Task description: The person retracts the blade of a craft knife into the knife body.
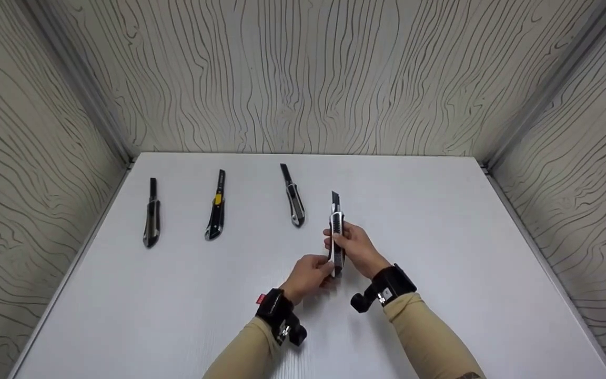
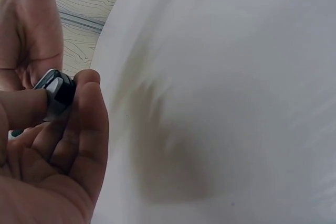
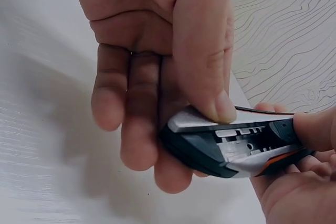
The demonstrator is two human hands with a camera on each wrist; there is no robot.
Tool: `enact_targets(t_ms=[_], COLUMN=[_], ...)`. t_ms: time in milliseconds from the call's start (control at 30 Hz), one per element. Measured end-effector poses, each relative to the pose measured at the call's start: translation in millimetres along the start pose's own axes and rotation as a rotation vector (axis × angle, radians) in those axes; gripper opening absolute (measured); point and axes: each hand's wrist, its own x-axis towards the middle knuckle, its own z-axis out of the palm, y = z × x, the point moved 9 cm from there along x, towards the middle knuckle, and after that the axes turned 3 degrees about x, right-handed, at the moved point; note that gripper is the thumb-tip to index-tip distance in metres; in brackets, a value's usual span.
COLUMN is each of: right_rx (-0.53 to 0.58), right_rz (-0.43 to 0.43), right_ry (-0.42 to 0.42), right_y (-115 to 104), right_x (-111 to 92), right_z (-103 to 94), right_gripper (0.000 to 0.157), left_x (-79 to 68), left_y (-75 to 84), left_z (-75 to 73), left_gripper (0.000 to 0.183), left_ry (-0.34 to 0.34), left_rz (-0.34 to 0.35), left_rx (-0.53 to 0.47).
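- While gripping a cutter knife (image 1: 336,223) above the worktop (image 1: 440,237), just right of its middle, points its dark blade (image 1: 335,198) at the far edge and its butt at the near edge, with a long axis almost straight between the two.
- Pinches the butt end with the left hand (image 1: 307,276), thumb against one side, fingers on the other.
- Grips the handle with the right hand (image 1: 361,250), thumb on the upper face, fingers behind.
- Angles both forearms inward from the near edge, in tan sleeves (image 1: 429,337).
- Wears black wrist straps (image 1: 395,284), with a red tag (image 1: 261,299) on the left one, too small to read.
- Has, toward the left and far edges, a dark knife (image 1: 151,223), a yellow-slider knife (image 1: 216,216) and a slanted knife (image 1: 293,202), all with blade ends toward the far edge.
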Motion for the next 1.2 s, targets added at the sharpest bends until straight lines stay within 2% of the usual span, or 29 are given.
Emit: enact_targets(t_ms=[200,500,700,900,1200], right_rx=[-0.004,-0.014,-0.009,0.032,0.071], right_rz=[-0.009,0.019,0.044,0.088,0.061], right_ry=[0.009,0.054,0.074,0.083,0.093], right_y=[0.9,1.1,0.7,7.0,9.0], right_x=[-0.2,0.4,-1.5,-2.9,-2.9], right_z=[-3.0,-10.3,-9.9,-8.9,-6.0], right_gripper=[0.043,0.039,0.038,0.036,0.032], left_x=[-2.5,-7.3,-8.8,-8.0,-6.8], left_y=[4.9,-5.4,-0.2,1.2,-1.7], left_z=[-1.9,8.8,10.2,9.0,8.6], left_gripper=[0.024,0.034,0.035,0.035,0.034], left_ry=[0.005,-0.022,-0.024,-0.004,0.017], left_rz=[0.003,-0.040,0.004,0.011,-0.002], left_rx=[0.004,-0.170,-0.250,-0.246,-0.232])
